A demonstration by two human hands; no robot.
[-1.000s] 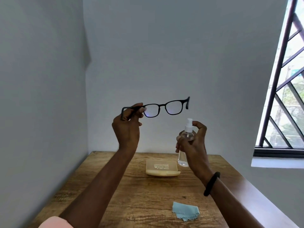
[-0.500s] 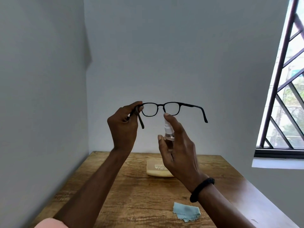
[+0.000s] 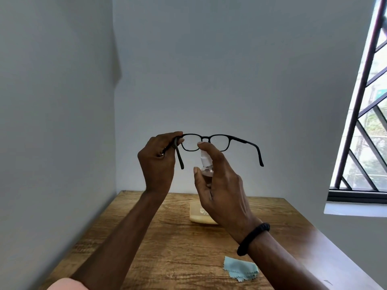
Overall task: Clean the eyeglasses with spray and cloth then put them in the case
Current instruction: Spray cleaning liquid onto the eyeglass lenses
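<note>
My left hand (image 3: 158, 162) pinches the black eyeglasses (image 3: 219, 141) at their left hinge and holds them up in front of the wall, temples unfolded toward me. My right hand (image 3: 222, 185) grips a small clear spray bottle (image 3: 206, 164) just below the lenses, index finger on top of its white nozzle, close to the left lens. The bottle's lower part is hidden by my palm. A pale yellow glasses case (image 3: 199, 214) lies closed on the wooden table (image 3: 167, 248), partly behind my right hand. A light blue cloth (image 3: 240, 271) lies near the table's front right.
Grey walls close in on the left and behind the table. A barred window (image 3: 364, 122) with a white sill is at the right. A black band circles my right wrist.
The glasses turned from lenses facing me to temples pointing at me. My right hand brought the spray bottle up and left under the lenses; since half a second ago things barely moved.
</note>
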